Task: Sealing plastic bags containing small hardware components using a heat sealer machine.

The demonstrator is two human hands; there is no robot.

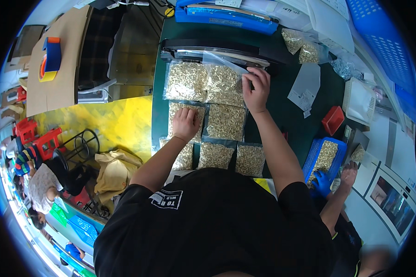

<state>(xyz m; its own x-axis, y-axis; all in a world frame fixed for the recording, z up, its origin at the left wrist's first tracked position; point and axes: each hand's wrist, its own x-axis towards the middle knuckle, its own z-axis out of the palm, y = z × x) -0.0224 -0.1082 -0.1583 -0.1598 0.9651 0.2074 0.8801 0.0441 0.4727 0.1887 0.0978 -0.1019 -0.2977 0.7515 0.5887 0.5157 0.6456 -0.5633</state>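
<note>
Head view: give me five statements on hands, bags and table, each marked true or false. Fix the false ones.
1. The left hand rests on a filled bag. True.
2. The right hand holds a roll of tape. False: it is at the upper-right bag.
3. The tabletop is dark green. True.
4. The red tray is left of the bags. False: it is right of them.
5. A co-worker's blue-gloved hand is at the blue basket. True.

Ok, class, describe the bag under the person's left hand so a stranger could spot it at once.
Find the dark green table, then the long black device across its upper part. Below it lie clear bags of pale bits in rows; take the left bag of the middle row. Unlike its neighbours, it has the person's left hand over it.
</note>
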